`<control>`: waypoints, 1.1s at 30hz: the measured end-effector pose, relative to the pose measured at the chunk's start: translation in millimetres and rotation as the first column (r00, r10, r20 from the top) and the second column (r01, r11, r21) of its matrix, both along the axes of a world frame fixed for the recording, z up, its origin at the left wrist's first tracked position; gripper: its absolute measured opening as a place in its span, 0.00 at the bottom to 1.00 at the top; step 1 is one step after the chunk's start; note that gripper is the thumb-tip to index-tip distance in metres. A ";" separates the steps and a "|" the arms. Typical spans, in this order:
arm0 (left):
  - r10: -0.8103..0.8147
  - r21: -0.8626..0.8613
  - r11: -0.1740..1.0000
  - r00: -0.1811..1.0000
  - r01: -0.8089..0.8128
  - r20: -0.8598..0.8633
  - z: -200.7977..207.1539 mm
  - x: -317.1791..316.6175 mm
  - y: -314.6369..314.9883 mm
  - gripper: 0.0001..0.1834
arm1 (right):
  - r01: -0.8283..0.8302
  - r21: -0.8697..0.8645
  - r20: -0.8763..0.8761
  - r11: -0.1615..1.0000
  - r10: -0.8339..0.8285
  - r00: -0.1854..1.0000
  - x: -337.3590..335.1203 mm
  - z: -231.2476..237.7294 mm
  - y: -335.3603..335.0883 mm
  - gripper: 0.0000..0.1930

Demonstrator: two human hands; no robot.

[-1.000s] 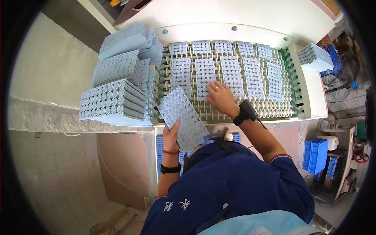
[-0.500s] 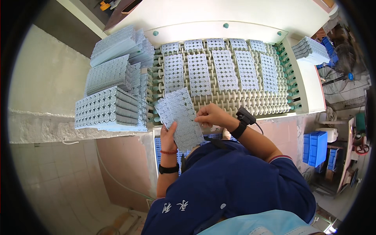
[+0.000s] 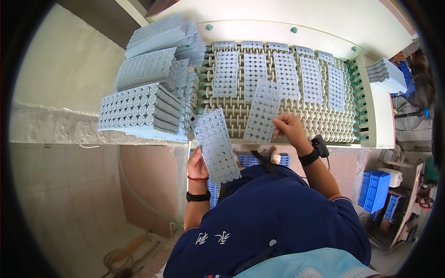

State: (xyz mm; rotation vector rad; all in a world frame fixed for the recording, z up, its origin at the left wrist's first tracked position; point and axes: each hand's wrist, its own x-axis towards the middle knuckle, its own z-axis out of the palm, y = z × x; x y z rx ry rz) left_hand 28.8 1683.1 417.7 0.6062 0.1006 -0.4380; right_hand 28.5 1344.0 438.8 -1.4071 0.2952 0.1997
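Note:
My left hand (image 3: 197, 166) is closed on the edge of light-blue panels (image 3: 217, 146) made up of rows of round discs; how many lie together there I cannot tell. In my right hand (image 3: 293, 131) a single panel of discs (image 3: 263, 113) is pinched by its right edge, tilted over the near side of a roller conveyor (image 3: 315, 125). Beyond it, a row of similar panels (image 3: 311, 79) lies flat on the conveyor's wheels, with a further row partly under the white cover.
Tall stacks of panels (image 3: 139, 104) stand on the left, beside the conveyor. A smaller stack (image 3: 389, 76) rests on the white right side ledge (image 3: 382, 111). Blue crates (image 3: 373, 191) sit at lower right, and a pale wall (image 3: 65, 69) rises at left.
My right hand has moved right and drawn one panel away from those in my left hand, over the conveyor. The panels on the conveyor have shifted farther under the cover. The view has shifted too.

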 end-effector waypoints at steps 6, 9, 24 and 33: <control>-0.045 0.023 0.999 0.999 0.044 0.021 9.1 0.8 1.8 0.25 | -0.202 -0.025 -0.022 0.979 0.201 0.979 12.1 11.7 74.1 0.08; -0.027 0.056 0.998 1.000 0.027 0.004 16.5 1.6 -2.2 0.25 | -0.255 0.054 -0.014 0.966 0.256 0.967 25.9 -1.7 98.1 0.09; 0.057 0.335 0.941 0.998 -0.051 -0.006 14.7 26.4 -37.8 0.15 | -0.169 0.011 -0.021 0.986 0.169 0.985 4.7 11.2 84.1 0.10; 0.085 0.418 0.905 0.996 -0.077 -0.001 6.3 26.7 -26.3 0.15 | 0.044 -0.535 -0.076 0.844 -0.100 0.992 -3.7 -3.4 -5.7 0.11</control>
